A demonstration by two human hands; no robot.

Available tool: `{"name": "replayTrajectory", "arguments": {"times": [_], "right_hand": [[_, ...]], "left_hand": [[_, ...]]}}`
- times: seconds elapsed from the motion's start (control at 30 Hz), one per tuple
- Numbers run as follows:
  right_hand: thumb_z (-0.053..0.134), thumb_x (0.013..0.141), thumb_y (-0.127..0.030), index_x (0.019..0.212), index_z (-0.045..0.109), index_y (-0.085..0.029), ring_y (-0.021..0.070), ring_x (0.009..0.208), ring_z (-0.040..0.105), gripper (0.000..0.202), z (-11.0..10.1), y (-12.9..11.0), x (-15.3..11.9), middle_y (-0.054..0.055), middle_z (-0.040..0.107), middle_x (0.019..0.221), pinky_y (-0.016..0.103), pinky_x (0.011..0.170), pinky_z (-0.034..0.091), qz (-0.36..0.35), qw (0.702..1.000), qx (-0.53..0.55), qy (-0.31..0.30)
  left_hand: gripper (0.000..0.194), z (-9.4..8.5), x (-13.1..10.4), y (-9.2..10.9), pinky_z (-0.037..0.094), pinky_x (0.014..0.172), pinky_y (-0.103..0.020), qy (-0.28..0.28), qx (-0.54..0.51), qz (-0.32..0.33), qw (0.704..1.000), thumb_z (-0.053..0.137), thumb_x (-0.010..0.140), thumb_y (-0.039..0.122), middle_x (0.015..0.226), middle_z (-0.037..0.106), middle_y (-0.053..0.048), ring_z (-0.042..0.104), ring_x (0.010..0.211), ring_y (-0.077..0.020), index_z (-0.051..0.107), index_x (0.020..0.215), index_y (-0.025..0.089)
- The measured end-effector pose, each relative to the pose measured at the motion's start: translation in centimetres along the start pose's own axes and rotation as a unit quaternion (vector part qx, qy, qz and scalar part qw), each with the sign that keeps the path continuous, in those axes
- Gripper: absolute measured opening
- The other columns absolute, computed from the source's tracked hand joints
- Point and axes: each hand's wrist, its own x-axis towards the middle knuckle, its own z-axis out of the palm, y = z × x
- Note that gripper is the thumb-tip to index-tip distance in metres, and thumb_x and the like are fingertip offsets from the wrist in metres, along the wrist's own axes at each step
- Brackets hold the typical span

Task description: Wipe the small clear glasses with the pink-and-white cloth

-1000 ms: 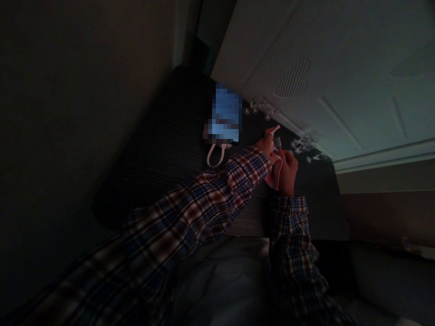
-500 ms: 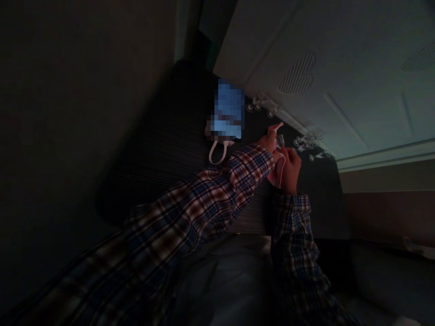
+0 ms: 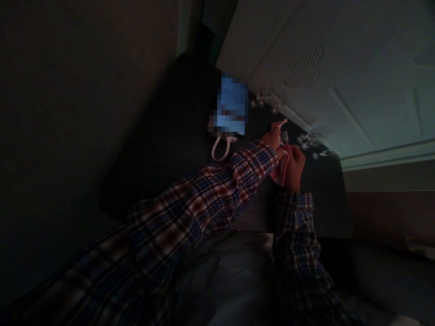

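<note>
The scene is dim. My left hand (image 3: 272, 137) is closed on a pink cloth (image 3: 280, 174), one corner of which sticks up beyond the fingers. A small clear glass (image 3: 284, 136) shows between my hands, its rim end uppermost. My right hand (image 3: 295, 164) is curled, its fingertips at the lower end of the glass, beside the cloth. The fingers partly hide where cloth and glass meet. Just past my right hand, several small clear stemmed glasses (image 3: 311, 137) are clustered on the dark table (image 3: 163, 154).
A phone (image 3: 233, 104) with a lit, blurred screen leans on a stand with a pale loop (image 3: 221, 149), left of my hands. More small glasses (image 3: 268, 100) stand along the back edge. A white panel (image 3: 340, 68) with raised hearts rises behind the table.
The view has shifted slightly, so everything sits a little farther right and higher. Both hands keep nearly the same pose around the cloth and glass.
</note>
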Motion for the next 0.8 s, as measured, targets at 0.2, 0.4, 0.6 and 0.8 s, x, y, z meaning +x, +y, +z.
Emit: {"name": "replayTrajectory", "arguments": {"times": [0.2, 0.4, 0.6, 0.8], "right_hand": [[0.043, 0.079, -0.043, 0.063, 0.051, -0.016, 0.0076, 0.057, 0.042, 0.032, 0.04, -0.02, 0.0, -0.003, 0.05, 0.06, 0.022, 0.053, 0.031, 0.001, 1.0, -0.017, 0.006], [0.044, 0.079, -0.044, 0.063, 0.051, -0.016, 0.0074, 0.056, 0.041, 0.033, -0.06, -0.15, -0.01, -0.003, 0.049, 0.06, 0.022, 0.052, 0.03, 0.002, 1.0, -0.022, 0.003], [0.044, 0.079, -0.044, 0.063, 0.052, -0.016, 0.0077, 0.057, 0.042, 0.033, -0.12, -0.05, 0.07, -0.003, 0.049, 0.059, 0.022, 0.053, 0.03, -0.007, 1.0, -0.027, 0.005], [0.044, 0.079, -0.043, 0.062, 0.051, -0.016, 0.0078, 0.057, 0.042, 0.033, -0.06, -0.07, 0.06, -0.003, 0.049, 0.058, 0.022, 0.053, 0.031, -0.005, 1.0, -0.024, 0.011]], "left_hand": [[0.052, -0.01, -0.06, 0.04, 0.047, 0.081, -0.028, 0.006, -0.01, 0.003, 1.0, 0.054, 0.073, 0.022, 0.115, 0.053, -0.008, 0.056, 0.096, -0.0192, 0.035, 0.122, 0.019], [0.052, -0.04, -0.09, 0.34, 0.046, 0.079, -0.027, 0.004, -0.015, -0.007, 1.0, 0.054, 0.074, 0.021, 0.113, 0.054, -0.009, 0.057, 0.095, -0.0191, 0.035, 0.122, 0.018], [0.05, -0.03, -0.21, 0.14, 0.046, 0.079, -0.028, 0.008, -0.008, 0.004, 1.0, 0.052, 0.074, 0.02, 0.112, 0.054, -0.009, 0.057, 0.094, -0.0192, 0.035, 0.121, 0.018], [0.049, 0.03, 0.0, 0.07, 0.047, 0.078, -0.028, 0.003, -0.018, 0.006, 1.0, 0.053, 0.073, 0.018, 0.117, 0.053, -0.008, 0.057, 0.094, -0.0185, 0.036, 0.119, 0.02]]}}
